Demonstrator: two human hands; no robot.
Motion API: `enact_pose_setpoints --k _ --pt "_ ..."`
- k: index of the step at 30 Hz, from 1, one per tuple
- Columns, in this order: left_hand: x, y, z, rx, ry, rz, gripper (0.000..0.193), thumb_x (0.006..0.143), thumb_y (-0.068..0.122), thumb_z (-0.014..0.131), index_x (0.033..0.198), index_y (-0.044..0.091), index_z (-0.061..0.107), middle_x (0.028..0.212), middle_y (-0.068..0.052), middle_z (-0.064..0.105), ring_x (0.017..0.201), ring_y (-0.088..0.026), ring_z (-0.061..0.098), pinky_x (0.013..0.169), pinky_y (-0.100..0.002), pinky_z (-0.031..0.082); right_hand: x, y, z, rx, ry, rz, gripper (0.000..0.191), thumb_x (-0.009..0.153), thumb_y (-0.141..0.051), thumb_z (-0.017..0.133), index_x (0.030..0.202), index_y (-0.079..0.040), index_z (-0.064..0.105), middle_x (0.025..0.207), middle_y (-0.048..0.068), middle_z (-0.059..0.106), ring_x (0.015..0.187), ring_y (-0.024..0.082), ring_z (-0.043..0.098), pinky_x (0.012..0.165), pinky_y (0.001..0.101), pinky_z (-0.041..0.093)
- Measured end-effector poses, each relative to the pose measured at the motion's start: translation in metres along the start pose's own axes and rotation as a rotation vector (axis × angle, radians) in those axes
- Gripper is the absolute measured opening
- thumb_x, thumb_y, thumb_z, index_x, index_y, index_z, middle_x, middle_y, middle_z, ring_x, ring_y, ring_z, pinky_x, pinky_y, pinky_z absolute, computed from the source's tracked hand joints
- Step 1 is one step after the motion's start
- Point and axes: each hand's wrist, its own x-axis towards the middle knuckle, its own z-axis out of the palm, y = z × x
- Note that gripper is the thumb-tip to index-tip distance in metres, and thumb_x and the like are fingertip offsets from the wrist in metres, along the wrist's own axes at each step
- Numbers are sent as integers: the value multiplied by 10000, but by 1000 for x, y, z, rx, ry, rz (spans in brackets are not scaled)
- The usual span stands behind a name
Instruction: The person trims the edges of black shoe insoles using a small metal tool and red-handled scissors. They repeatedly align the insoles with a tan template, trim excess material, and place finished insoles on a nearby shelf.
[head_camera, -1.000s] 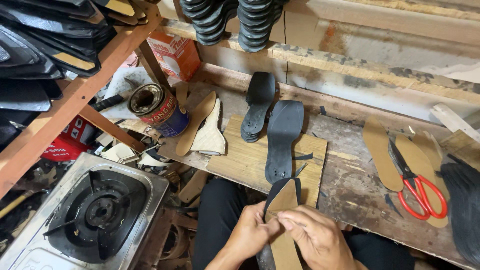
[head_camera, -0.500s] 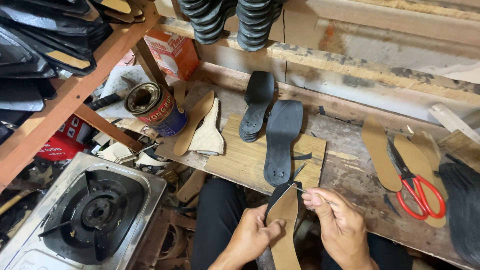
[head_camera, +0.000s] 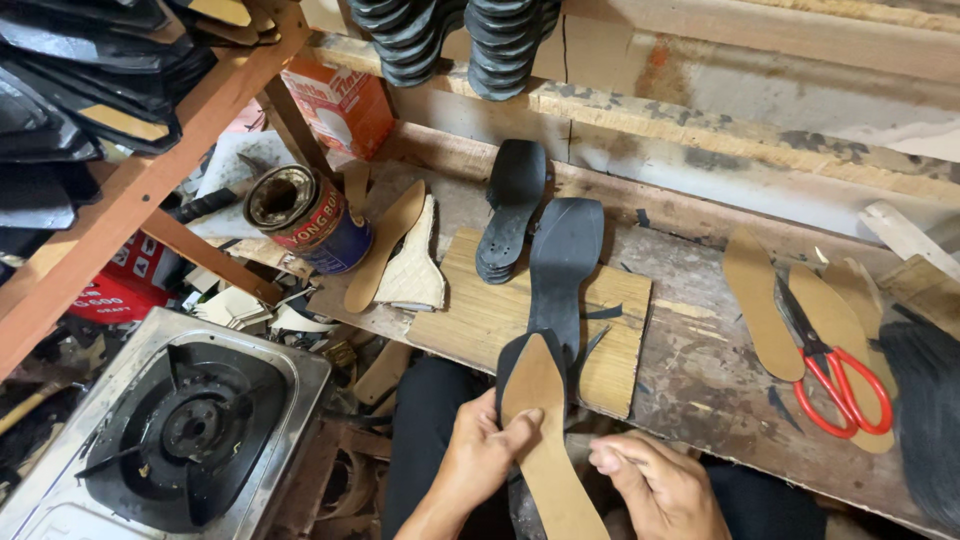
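Head view looks down on a worn, scratched wooden table (head_camera: 700, 370) whose near edge meets the person's lap. On it a pale wooden board (head_camera: 490, 310) carries a flat black rubber sole (head_camera: 563, 262), long axis pointing away from the person. Over the near edge, a tan fibreboard insole (head_camera: 545, 440) lies on a second black sole, toe pointing to the far edge. Left hand (head_camera: 478, 455) grips its left side, thumb on top. Right hand (head_camera: 655, 485), loosely curled, just right of it, holds nothing I can make out. Red-handled scissors (head_camera: 835, 370) rest on tan insoles toward the right edge.
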Motion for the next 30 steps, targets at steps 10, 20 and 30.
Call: enact_pose_setpoints --k 10,20,30 --pt "13 -28 -11 -80 62 60 229 940 128 669 1123 -3 712 964 -35 762 813 -70 664 734 -239 553 -21 23 45 -294 47 -489 466 805 -204 771 1222 -11 691 1227 163 740 1207 307 692 1038 390 512" --pt "19 -35 -25 -322 47 -91 449 1025 439 486 1063 28 663 840 -76 716 666 -171 678 589 -322 551 17 0 -14 -360 338 13 585 721 -176 813 1283 -78 682 1264 168 711 1177 281 691 979 389 528" --pt "14 -7 -12 -478 -44 -37 293 1045 256 560 1161 1 643 978 -101 718 802 -183 706 722 -351 594 12 13 -23 -277 362 -10 360 893 -175 684 1234 -62 712 1142 144 772 1117 265 715 979 351 516"
